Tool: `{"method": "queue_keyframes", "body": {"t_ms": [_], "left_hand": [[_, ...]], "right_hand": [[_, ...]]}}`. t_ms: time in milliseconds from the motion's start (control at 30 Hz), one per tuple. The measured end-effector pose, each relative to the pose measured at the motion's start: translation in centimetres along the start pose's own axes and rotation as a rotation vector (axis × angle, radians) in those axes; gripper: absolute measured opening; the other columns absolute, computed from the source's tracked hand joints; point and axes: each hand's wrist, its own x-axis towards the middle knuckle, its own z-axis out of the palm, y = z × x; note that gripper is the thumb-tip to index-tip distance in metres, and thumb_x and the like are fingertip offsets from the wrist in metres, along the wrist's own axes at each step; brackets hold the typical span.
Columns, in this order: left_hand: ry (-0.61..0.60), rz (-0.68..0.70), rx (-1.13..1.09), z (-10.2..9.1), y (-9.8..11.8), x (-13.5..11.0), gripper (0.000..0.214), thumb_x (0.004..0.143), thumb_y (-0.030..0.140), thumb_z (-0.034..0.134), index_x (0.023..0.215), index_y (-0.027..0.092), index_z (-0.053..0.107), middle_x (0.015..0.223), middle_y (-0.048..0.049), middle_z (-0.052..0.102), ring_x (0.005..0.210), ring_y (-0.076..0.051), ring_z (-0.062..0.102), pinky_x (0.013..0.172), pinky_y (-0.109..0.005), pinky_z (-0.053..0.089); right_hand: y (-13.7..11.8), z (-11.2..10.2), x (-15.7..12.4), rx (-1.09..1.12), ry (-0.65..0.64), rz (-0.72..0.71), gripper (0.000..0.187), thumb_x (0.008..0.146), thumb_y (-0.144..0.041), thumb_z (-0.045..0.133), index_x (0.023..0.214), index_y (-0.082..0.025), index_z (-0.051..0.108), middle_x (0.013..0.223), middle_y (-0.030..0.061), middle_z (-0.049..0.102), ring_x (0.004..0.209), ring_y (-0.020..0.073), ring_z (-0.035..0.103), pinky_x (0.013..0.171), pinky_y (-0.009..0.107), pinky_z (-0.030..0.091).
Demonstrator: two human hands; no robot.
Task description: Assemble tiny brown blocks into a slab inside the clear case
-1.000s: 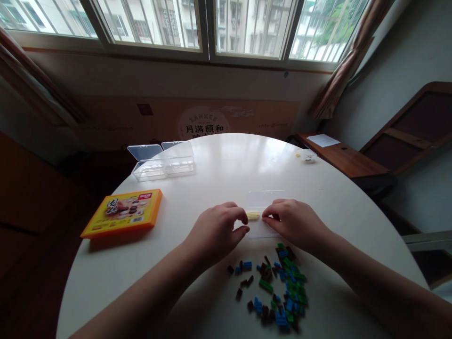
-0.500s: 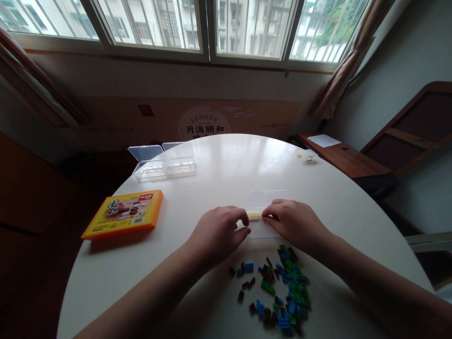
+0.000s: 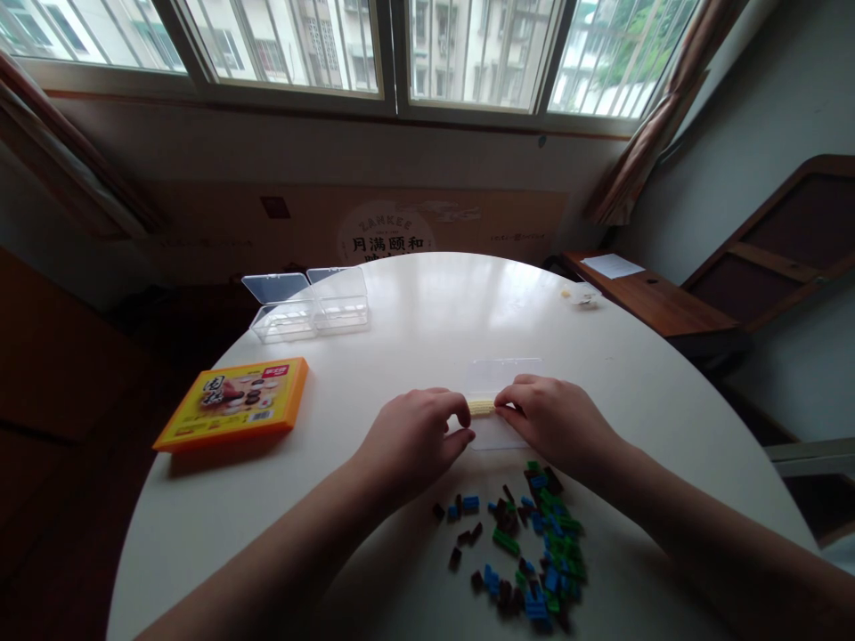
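A short row of pale yellow toy bricks [image 3: 482, 407] lies between my two hands, over a clear plastic case [image 3: 504, 369] with its lid opened back. My left hand [image 3: 419, 438] is curled at the row's left end, thumb and index finger close together; the index finger hides that end. At the right end, my right hand [image 3: 559, 417] pinches with thumb and forefinger, the other fingers folded in. Close in front of the hands, a loose heap of green, blue and brown bricks [image 3: 551, 534] is spread on the white table [image 3: 374, 552].
An orange-edged yellow box [image 3: 233, 402] with printed stones lies at the left. Two clear lidded cases [image 3: 311, 319] stand open at the back left. Near the right rim sits a small crumpled clear packet [image 3: 582, 295]. Beyond the table is a wooden desk [image 3: 658, 291] with paper.
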Motion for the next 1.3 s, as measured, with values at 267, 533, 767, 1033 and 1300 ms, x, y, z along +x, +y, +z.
{"method": "queue_keyframes", "body": {"t_ms": [267,533,767,1033,1300], "left_hand": [[-0.019,-0.010,0.001,-0.16,0.05,0.04,0.008,0.082,0.030,0.062,0.085,0.024,0.067,0.084,0.0000,0.069,0.076,-0.018,0.063,0.065,-0.027,0.048],[-0.023,-0.015,-0.001,-0.11,0.15,0.09,0.008,0.082,0.029,0.062,0.084,0.024,0.067,0.084,-0.0008,0.069,0.076,-0.019,0.064,0.065,-0.028,0.049],[-0.029,-0.013,-0.006,-0.15,0.15,0.10,0.008,0.083,0.030,0.062,0.084,0.024,0.067,0.084,-0.0010,0.069,0.075,-0.018,0.064,0.064,-0.027,0.049],[-0.017,0.000,-0.010,-0.03,-0.03,0.08,0.008,0.082,0.029,0.062,0.084,0.024,0.067,0.083,-0.0007,0.069,0.074,-0.018,0.063,0.064,-0.027,0.048],[-0.018,-0.008,-0.016,-0.04,0.06,0.05,0.006,0.082,0.028,0.062,0.083,0.024,0.067,0.084,-0.0003,0.069,0.075,-0.018,0.063,0.065,-0.027,0.047]], "right_hand": [[0.05,0.18,0.08,-0.011,0.019,0.002,0.022,0.092,-0.025,0.054,0.089,-0.023,0.075,0.085,0.0023,0.071,0.068,0.0165,0.062,0.055,0.027,0.039],[0.13,0.19,0.11,0.005,0.018,0.000,0.021,0.091,-0.025,0.054,0.088,-0.024,0.075,0.084,0.0026,0.070,0.067,0.0160,0.061,0.054,0.027,0.040],[0.22,0.16,-0.02,0.001,0.017,-0.001,0.021,0.092,-0.025,0.054,0.089,-0.024,0.075,0.086,0.0024,0.070,0.069,0.0165,0.061,0.056,0.028,0.040],[0.07,-0.09,-0.09,-0.005,0.001,0.008,0.021,0.091,-0.024,0.054,0.090,-0.024,0.075,0.085,0.0023,0.070,0.071,0.0166,0.062,0.058,0.028,0.040],[0.04,-0.30,-0.30,-0.004,-0.022,0.000,0.022,0.090,-0.025,0.054,0.088,-0.026,0.075,0.082,0.0001,0.069,0.069,0.0155,0.061,0.056,0.028,0.037]]}}
